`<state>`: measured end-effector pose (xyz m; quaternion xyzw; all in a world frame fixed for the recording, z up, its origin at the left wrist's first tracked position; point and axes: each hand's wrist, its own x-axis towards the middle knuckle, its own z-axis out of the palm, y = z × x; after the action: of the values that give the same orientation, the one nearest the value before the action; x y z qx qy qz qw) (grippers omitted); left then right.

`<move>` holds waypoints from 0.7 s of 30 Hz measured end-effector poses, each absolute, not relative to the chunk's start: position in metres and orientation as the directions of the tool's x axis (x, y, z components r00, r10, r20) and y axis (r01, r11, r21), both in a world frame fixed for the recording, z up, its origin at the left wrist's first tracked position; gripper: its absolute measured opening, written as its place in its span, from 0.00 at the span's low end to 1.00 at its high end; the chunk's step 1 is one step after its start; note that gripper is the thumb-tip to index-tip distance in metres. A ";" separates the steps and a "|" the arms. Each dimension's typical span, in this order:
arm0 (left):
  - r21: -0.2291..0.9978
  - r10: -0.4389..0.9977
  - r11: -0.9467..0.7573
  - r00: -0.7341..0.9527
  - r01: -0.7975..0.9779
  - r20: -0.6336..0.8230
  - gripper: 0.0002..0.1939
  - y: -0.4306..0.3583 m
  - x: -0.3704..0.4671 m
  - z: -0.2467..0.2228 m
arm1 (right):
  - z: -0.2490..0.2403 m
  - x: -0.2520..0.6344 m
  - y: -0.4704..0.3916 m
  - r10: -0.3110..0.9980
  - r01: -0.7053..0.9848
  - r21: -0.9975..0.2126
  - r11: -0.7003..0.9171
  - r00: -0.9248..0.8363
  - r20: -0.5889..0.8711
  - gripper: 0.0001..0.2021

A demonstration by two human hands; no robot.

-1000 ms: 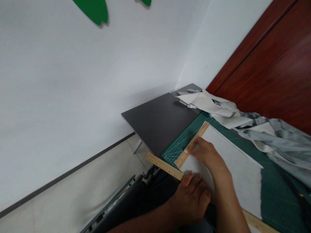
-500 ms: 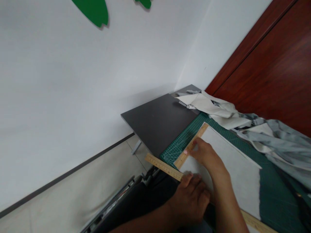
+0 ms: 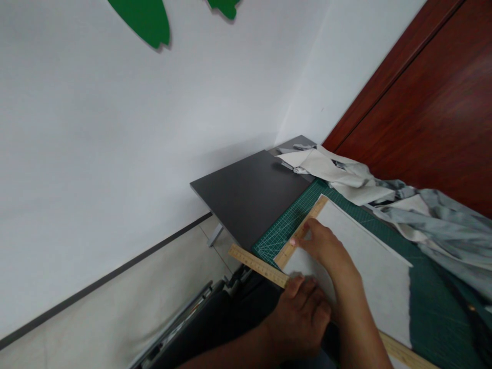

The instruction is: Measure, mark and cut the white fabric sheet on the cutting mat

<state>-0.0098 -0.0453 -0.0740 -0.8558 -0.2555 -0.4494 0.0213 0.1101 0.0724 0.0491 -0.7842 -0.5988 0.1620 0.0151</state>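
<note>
White fabric lies flat on a green cutting mat. A short wooden ruler rests along the fabric's left edge. My right hand is on that ruler, thumb and forefinger bent in a pinch against it. Closer to me, my left hand is closed around a long wooden ruler at the table's near edge. One end of this ruler sticks out past the mat's corner; its other part shows again right of my right forearm. My hands and forearm hide its middle.
Crumpled white and grey cloth is heaped along the far side of the mat. Black-handled scissors lie at the right edge. A dark grey tabletop extends left of the mat. Beyond stand a white wall and a reddish-brown wooden door.
The view has shifted very slightly. Both hands, the two rulers and the fabric keep their places relative to each other.
</note>
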 end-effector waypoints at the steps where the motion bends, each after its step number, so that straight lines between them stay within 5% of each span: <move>1: 0.190 0.419 -0.867 0.467 0.460 0.779 0.10 -0.045 -0.010 -0.074 | 0.050 0.109 0.072 0.943 0.935 -0.208 -0.286 0.236 -0.236 0.22; 21: 0.200 0.427 -0.866 0.471 0.458 0.772 0.10 -0.045 -0.010 -0.075 | 0.059 0.101 0.067 0.940 0.949 -0.144 -0.280 0.240 -0.244 0.17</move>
<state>-0.0103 -0.0449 -0.0751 -0.8574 -0.2578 -0.4451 0.0174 0.1015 0.0674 0.0589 -0.7873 -0.5998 0.1420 -0.0168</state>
